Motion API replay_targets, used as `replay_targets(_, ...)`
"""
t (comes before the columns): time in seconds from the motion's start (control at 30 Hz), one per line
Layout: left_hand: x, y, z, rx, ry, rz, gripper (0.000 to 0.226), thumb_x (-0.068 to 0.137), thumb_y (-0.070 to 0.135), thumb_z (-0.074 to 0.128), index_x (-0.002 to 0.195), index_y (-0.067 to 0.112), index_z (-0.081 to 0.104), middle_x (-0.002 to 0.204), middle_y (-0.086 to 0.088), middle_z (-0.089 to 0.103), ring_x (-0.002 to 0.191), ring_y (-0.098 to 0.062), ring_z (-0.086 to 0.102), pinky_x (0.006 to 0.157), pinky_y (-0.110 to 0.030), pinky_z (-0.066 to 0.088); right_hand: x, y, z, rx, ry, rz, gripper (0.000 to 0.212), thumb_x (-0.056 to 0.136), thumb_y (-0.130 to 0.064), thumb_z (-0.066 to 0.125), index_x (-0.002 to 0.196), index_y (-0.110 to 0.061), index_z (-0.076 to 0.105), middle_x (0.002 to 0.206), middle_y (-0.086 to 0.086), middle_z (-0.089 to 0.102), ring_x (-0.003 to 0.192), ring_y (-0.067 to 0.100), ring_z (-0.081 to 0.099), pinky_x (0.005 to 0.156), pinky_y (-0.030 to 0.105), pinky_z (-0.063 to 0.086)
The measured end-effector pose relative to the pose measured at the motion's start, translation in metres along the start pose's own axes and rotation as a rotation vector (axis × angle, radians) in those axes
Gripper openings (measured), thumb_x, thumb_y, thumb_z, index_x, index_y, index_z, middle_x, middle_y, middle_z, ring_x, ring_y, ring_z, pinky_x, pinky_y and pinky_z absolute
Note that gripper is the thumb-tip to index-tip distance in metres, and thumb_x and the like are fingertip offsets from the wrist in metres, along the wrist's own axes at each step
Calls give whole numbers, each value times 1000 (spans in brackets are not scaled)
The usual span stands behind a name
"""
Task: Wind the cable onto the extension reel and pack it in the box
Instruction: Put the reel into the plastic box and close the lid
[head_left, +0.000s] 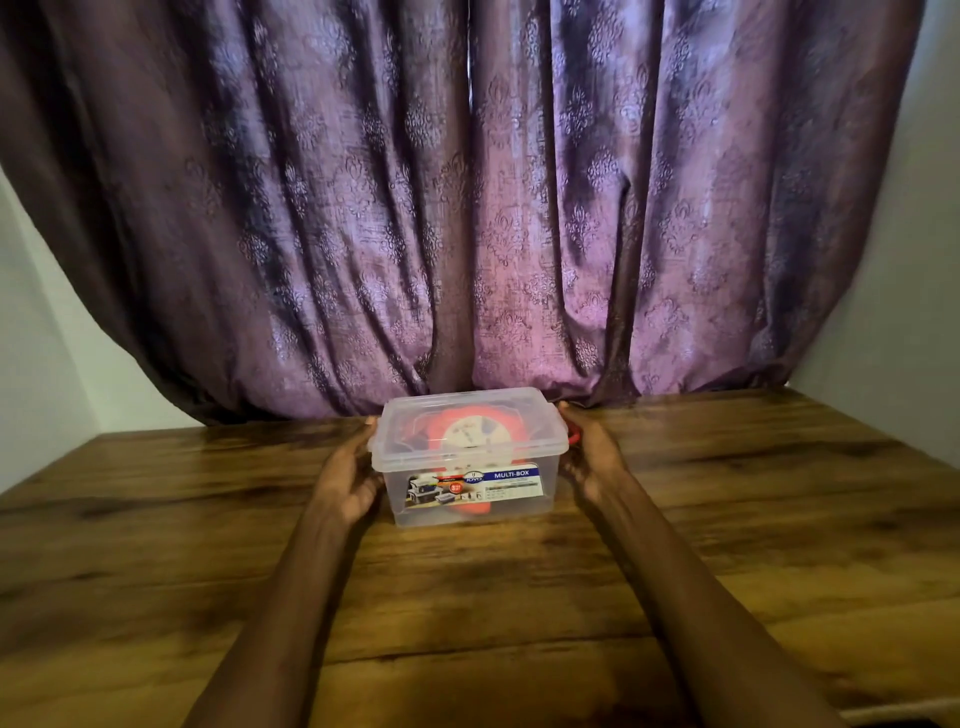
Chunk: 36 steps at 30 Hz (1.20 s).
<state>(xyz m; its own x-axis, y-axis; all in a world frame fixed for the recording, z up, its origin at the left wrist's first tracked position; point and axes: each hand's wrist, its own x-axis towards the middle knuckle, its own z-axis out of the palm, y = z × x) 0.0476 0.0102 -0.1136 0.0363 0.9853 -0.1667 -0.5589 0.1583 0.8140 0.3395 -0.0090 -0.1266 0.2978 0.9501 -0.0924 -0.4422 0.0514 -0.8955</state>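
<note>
I am seeing the clear plastic multi-box sitting lidded on the wooden table, near the purple curtain; the red extension reel is lying inside; my left hand and right hand are pressing its sides, fingers fairly straight.

The extension reel is seen only dimly through the clouded lid and walls of the box, and its lower part is covered by the label; whether any cable is wound on it cannot be told. The small print on the label is blurred. The fingertips of the left hand and the right hand are hidden behind the box's sides, and both arms are cut off by the lower edge
</note>
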Motion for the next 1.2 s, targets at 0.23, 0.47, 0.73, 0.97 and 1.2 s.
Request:
replay_targets(0.23,-3,9,-3,10,65,-89,15,88,25,74,90,11,71,76,-3,71,72,-17,64,53,-30,61,-18,7,20,126,-217,-55,42,85,-11,63,127,-17,61,115,18,71,97,37,68,83,52,58)
replay_targets(0.47,-10,-1,3,-38,68,1,8,91,20,68,92,12,69,87,-6,68,78,-19,61,78,-36,55,-18,7,17,120,-238,-61,44,88,-8,58,132,-6,58,126,28,63,108,45,60,101,66,43)
replay_targets(0.73,-31,-18,12,15,-130,215,25,95,1,48,107,19,61,93,-8,78,78,-23,75,66,-36,62,-20,1,19,65,-211,-97,46,85,3,51,131,1,54,118,28,61,99,39,58,89,56,49)
replay_targets(0.97,-29,-14,7,268,-136,270,32,97,12,49,128,13,58,126,-21,67,107,-34,64,100,-56,50,-17,-8,20,-190,-201,-190,39,87,5,46,111,-19,64,97,3,72,74,15,70,61,24,56)
replay_targets(1.2,-24,-3,11,576,-69,370,36,98,12,42,128,19,60,126,-17,68,95,-24,66,74,-32,55,-10,-5,24,-142,-183,-194,41,87,8,45,117,-14,61,93,3,73,71,16,70,57,24,56)
